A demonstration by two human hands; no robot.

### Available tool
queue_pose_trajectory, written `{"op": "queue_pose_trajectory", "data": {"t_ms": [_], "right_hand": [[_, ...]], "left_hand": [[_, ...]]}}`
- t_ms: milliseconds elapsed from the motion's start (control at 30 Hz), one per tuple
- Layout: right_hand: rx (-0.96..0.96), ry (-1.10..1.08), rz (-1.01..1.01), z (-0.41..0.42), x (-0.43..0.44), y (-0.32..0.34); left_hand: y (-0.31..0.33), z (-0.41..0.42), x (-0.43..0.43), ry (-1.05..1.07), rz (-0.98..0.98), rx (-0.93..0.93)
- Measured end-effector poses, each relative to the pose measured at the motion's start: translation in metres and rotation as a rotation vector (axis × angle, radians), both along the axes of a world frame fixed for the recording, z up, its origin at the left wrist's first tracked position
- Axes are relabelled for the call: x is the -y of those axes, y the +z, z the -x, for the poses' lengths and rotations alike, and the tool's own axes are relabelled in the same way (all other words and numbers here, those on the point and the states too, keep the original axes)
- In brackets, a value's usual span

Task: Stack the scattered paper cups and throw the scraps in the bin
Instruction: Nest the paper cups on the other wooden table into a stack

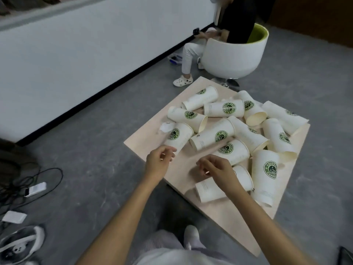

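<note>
Several white paper cups with green logos lie scattered on a low light wooden board (225,209). My left hand (158,161) hovers at the board's left edge, fingers loosely curled, empty, just below a lying cup (178,135). My right hand (217,169) hangs over the board's near part, fingers apart and empty, above a lying cup (210,190). A tall cup (265,175) lies to its right. A crumpled white paper scrap (165,126) rests at the board's left edge. No bin is in view.
A person sits in a white tub chair (233,56) beyond the board. Black cables (28,180) and a white device (35,189) lie on the grey floor at left, with a paper piece (14,217) and a shoe (19,243). A white wall runs along the left.
</note>
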State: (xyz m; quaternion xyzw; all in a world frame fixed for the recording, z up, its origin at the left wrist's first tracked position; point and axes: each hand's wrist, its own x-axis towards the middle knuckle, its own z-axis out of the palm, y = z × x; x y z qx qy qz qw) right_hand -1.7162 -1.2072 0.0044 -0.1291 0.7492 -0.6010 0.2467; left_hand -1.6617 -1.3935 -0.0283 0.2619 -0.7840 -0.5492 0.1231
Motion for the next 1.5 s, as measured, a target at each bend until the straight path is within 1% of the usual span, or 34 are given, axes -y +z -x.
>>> {"op": "queue_pose_trajectory", "data": {"t_ms": [100, 233, 300, 400, 500, 633, 767, 967, 1200, 1400, 1500], "right_hand": [[-0.002, -0.028, -0.055, 0.013, 0.008, -0.008], [0.037, -0.133, -0.092, 0.027, 0.020, -0.017], [0.058, -0.217, -0.080, 0.034, 0.028, -0.019], [0.065, -0.347, -0.057, 0.042, 0.045, -0.020], [0.074, -0.437, -0.024, 0.046, 0.066, -0.023], [0.086, -0.549, 0.007, 0.045, 0.093, -0.026], [0.085, -0.631, 0.017, 0.039, 0.113, -0.025], [0.085, -0.691, -0.010, 0.033, 0.125, -0.026], [0.115, -0.692, -0.009, 0.042, 0.122, -0.026], [0.130, -0.675, 0.024, 0.077, 0.117, -0.022], [0.059, -0.723, -0.096, 0.109, 0.116, -0.031]], "left_hand": [[-0.006, 0.027, 0.013, 0.007, 0.136, -0.036], [-0.023, 0.063, 0.031, -0.120, 0.267, 0.001], [-0.032, 0.080, 0.039, -0.213, 0.321, 0.067], [-0.040, 0.100, 0.051, -0.390, 0.387, 0.222], [-0.046, 0.113, 0.061, -0.534, 0.467, 0.262], [-0.046, 0.122, 0.073, -0.653, 0.544, 0.272], [-0.046, 0.124, 0.084, -0.736, 0.546, 0.280], [-0.041, 0.124, 0.085, -0.778, 0.541, 0.324], [-0.041, 0.125, 0.079, -0.719, 0.548, 0.390], [-0.036, 0.125, 0.093, -0.675, 0.482, 0.366], [-0.035, 0.126, 0.102, -0.631, 0.442, 0.307]]}}
